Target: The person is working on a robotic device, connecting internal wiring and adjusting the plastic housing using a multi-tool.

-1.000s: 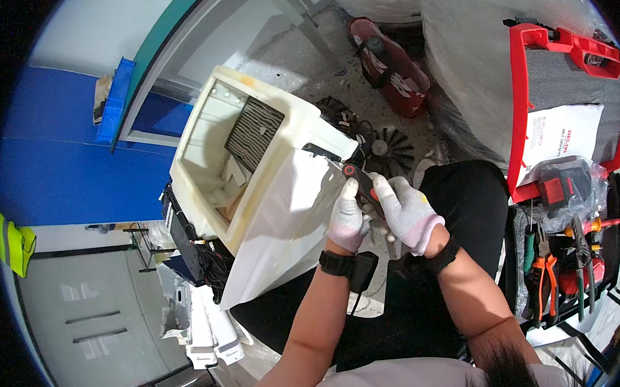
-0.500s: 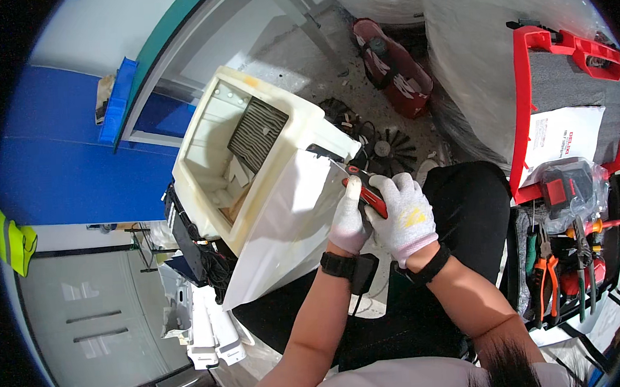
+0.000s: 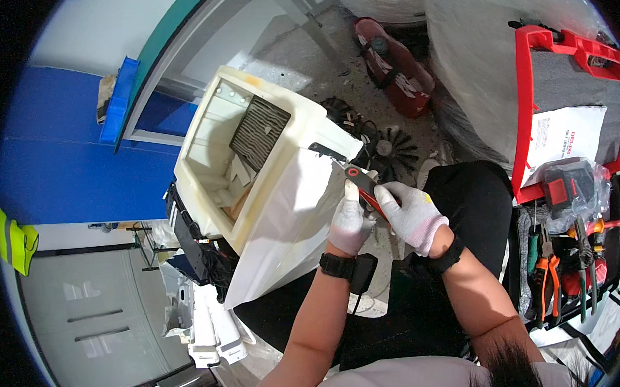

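Observation:
A red-and-black hand tool (image 3: 361, 185) with a round red spot near its top lies between my hands; its exact kind cannot be made out. My left hand (image 3: 350, 223), in a white glove, is closed around it with the thumb along its side. From the right, my right hand (image 3: 416, 217), gloved too, grips the tool's lower part, its fingers partly hidden. The tool's thin tip meets a dark slot (image 3: 327, 152) on the side of a yellowed plastic housing (image 3: 306, 113). Inside the housing sits a dark ridged panel (image 3: 259, 133); its white side (image 3: 284, 230) slopes toward my legs.
At right stands an open red toolbox (image 3: 524, 112) with orange-handled pliers (image 3: 547, 279) and other tools. A black fan wheel (image 3: 394, 147) and a red bag (image 3: 398, 77) lie on the floor beyond. Black cables (image 3: 216, 268) hang left of the housing.
My right hand has shifted slightly right and turned on the tool, uncovering more of its upper end. My left hand stays almost in place.

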The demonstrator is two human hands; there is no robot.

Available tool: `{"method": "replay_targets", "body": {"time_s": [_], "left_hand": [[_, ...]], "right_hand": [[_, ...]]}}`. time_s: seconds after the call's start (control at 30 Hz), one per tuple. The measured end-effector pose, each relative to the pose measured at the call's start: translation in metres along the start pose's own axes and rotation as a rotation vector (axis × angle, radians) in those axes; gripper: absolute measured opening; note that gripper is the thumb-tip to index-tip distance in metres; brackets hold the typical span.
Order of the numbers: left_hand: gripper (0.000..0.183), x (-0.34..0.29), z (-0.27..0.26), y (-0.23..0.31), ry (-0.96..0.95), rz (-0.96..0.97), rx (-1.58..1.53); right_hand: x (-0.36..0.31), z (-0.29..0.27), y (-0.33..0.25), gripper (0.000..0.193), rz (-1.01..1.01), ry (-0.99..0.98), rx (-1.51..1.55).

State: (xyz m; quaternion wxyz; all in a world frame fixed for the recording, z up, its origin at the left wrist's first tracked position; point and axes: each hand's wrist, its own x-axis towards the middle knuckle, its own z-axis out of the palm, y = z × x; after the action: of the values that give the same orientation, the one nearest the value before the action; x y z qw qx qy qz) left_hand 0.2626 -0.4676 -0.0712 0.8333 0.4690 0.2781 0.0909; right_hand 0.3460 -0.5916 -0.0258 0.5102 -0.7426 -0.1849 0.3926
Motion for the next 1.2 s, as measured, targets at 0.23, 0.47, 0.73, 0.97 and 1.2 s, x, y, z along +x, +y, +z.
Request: {"method": "replay_targets", "body": {"time_s": [0.23,0.47,0.73,0.97,1.2], "left_hand": [[0.059,-0.003,0.007,0.006,-0.078,-0.079,-0.172],[0.041,0.004,0.004,0.002,-0.060,-0.105,-0.231],[0.047,-0.002,0.005,-0.005,0.003,-0.029,-0.136],[0.050,0.005,-0.006,0.005,-0.100,-0.236,-0.152],[0.040,0.007,0.004,0.007,-0.032,-0.142,-0.147]], "right_hand": [[-0.009,0.014,0.002,0.035,-0.392,0.328,-0.495],[-0.005,0.008,-0.001,0.068,-0.207,0.249,-0.146],[0.002,0.002,0.006,0.048,-0.078,-0.023,-0.221],[-0.001,0.010,0.002,0.032,-0.278,0.350,-0.629],[0.002,-0.003,-0.002,0.051,-0.023,0.113,-0.091]]}}
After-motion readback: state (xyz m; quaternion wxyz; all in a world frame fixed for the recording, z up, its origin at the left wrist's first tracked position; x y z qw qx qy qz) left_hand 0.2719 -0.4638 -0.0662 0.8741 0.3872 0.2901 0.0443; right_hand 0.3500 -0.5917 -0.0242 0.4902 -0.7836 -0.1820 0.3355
